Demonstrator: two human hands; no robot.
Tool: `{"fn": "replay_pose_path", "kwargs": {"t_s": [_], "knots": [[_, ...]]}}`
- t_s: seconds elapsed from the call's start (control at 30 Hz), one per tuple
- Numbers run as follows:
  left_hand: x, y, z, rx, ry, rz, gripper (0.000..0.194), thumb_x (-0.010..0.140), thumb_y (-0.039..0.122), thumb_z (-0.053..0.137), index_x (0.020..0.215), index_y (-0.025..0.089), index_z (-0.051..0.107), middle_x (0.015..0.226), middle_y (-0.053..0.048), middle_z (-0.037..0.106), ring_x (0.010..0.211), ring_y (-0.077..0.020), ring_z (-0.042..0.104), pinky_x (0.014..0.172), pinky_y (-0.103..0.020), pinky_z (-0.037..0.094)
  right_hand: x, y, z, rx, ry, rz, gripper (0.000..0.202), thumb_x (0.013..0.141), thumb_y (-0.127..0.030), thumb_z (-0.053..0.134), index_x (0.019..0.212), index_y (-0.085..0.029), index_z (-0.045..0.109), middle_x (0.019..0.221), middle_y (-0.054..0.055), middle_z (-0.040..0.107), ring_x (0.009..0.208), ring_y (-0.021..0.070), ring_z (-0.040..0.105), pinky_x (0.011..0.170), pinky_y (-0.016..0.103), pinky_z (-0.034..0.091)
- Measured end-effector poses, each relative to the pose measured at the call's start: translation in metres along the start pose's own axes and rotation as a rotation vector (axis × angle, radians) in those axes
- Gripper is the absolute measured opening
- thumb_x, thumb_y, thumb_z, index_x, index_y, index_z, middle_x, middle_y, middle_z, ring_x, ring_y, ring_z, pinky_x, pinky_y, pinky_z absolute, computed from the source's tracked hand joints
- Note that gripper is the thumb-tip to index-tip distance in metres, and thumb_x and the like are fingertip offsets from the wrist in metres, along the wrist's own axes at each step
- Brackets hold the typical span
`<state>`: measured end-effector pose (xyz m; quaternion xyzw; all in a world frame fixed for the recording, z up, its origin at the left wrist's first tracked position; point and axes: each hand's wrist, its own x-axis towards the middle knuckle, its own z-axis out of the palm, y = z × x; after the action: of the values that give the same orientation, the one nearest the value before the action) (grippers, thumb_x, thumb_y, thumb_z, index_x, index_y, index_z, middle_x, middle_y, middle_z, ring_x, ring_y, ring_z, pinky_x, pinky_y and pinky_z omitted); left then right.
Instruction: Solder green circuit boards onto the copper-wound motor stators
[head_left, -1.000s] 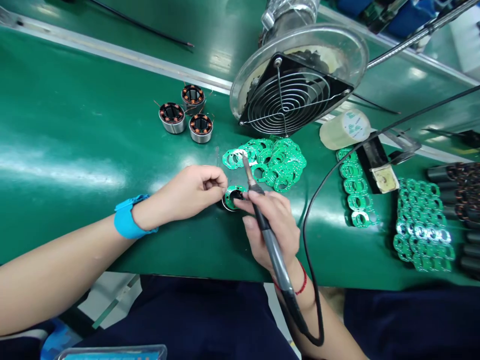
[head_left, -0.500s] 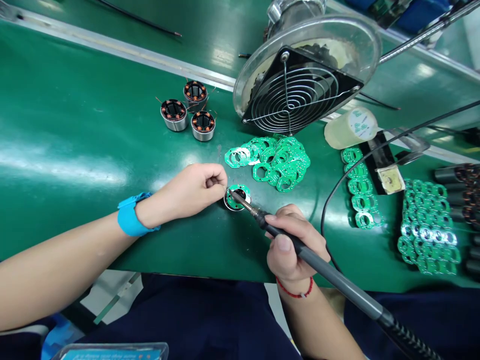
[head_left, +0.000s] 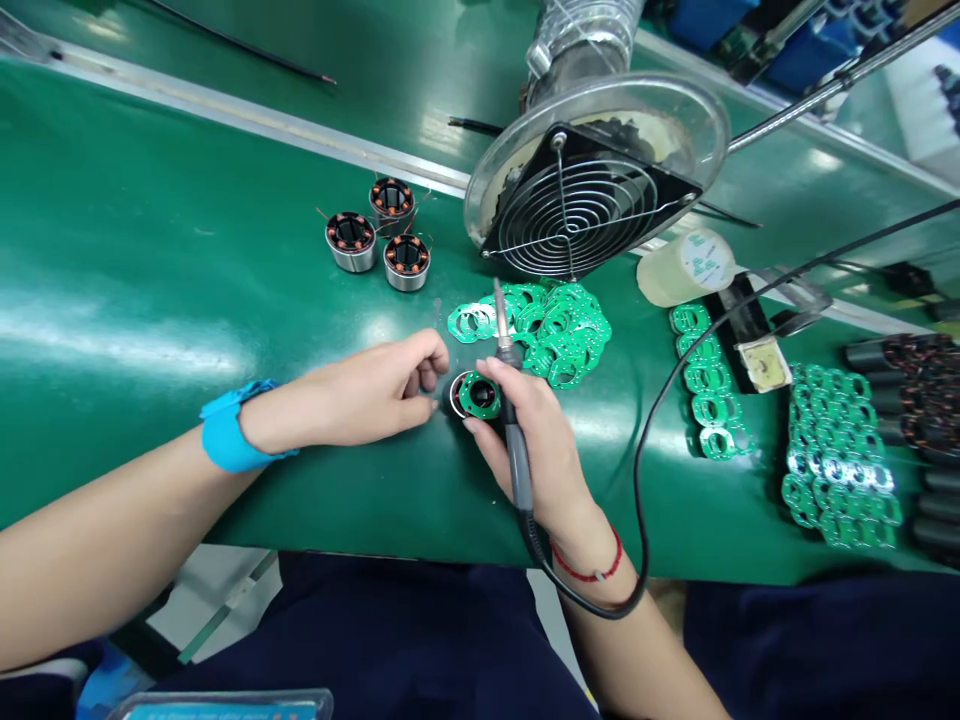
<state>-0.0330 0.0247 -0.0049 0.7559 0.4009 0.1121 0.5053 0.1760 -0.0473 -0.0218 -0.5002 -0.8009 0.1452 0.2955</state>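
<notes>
My right hand (head_left: 536,435) holds a soldering iron (head_left: 517,455), its metal tip pointing away over the pile of green circuit boards (head_left: 566,330). The thumb and forefinger of the same hand are at the right side of a stator (head_left: 455,398) with a ring-shaped green circuit board (head_left: 469,400) on top. Just left of that stator is my left hand (head_left: 375,390), its fingers curled, the thumb apart from them and nothing visible between. Beyond it stand three stators (head_left: 351,240) with copper windings and loose wire ends.
A fume extractor fan (head_left: 577,215) hangs over the back of the bench. On the right are a solder spool (head_left: 686,268), a stand with a yellow sponge (head_left: 765,365), rows of circuit boards (head_left: 840,455) and more stators (head_left: 922,390). The iron's black cable (head_left: 641,480) loops over my right wrist.
The soldering iron has swung up off the circuit board and now points away from me. My right hand has moved left to the stator. My left hand has drawn slightly back, its pinch loosened.
</notes>
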Motion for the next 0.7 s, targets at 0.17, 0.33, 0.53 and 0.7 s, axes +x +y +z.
{"fn": "replay_pose_path", "kwargs": {"t_s": [0.17, 0.33, 0.53, 0.7], "knots": [[0.002, 0.002, 0.0, -0.015, 0.033, 0.045, 0.008, 0.086, 0.023, 0.051, 0.085, 0.019, 0.058, 0.074, 0.003, 0.058, 0.065, -0.0103, 0.051, 0.06, -0.022, 0.042, -0.003, 0.004, 0.005, -0.106, 0.08, 0.022, 0.057, 0.093, -0.036, 0.062, 0.145, -0.028, 0.04, 0.105, 0.008, 0.068, 0.092, 0.0262, 0.063, 0.081, 0.044, 0.054], [0.009, 0.007, 0.014, -0.226, 0.164, 0.027, 0.011, 0.084, 0.026, 0.054, 0.079, 0.018, 0.059, 0.069, 0.003, 0.059, 0.063, -0.0101, 0.051, 0.058, -0.021, 0.042, -0.004, -0.004, 0.007, -0.093, 0.129, -0.01, 0.062, 0.092, -0.038, 0.063, 0.147, -0.03, 0.037, 0.114, 0.009, 0.069, 0.112, 0.0294, 0.058, 0.092, 0.048, 0.051], [0.01, 0.009, 0.014, -0.347, 0.129, -0.042, 0.016, 0.08, 0.031, 0.059, 0.078, 0.016, 0.063, 0.067, 0.002, 0.06, 0.061, -0.0102, 0.052, 0.057, -0.022, 0.043, -0.002, -0.012, 0.002, -0.036, 0.13, -0.099, 0.063, 0.09, -0.021, 0.06, 0.148, -0.029, 0.035, 0.118, 0.007, 0.073, 0.127, 0.0275, 0.056, 0.099, 0.048, 0.048], [0.009, 0.012, 0.012, -0.304, 0.163, -0.054, 0.01, 0.079, 0.023, 0.055, 0.072, 0.016, 0.059, 0.061, 0.004, 0.053, 0.055, -0.0081, 0.045, 0.053, -0.02, 0.037, -0.005, -0.012, 0.0, 0.058, 0.201, -0.087, 0.048, 0.091, -0.017, 0.056, 0.138, -0.026, 0.049, 0.101, 0.004, 0.078, 0.096, 0.0223, 0.07, 0.094, 0.044, 0.05]]}}
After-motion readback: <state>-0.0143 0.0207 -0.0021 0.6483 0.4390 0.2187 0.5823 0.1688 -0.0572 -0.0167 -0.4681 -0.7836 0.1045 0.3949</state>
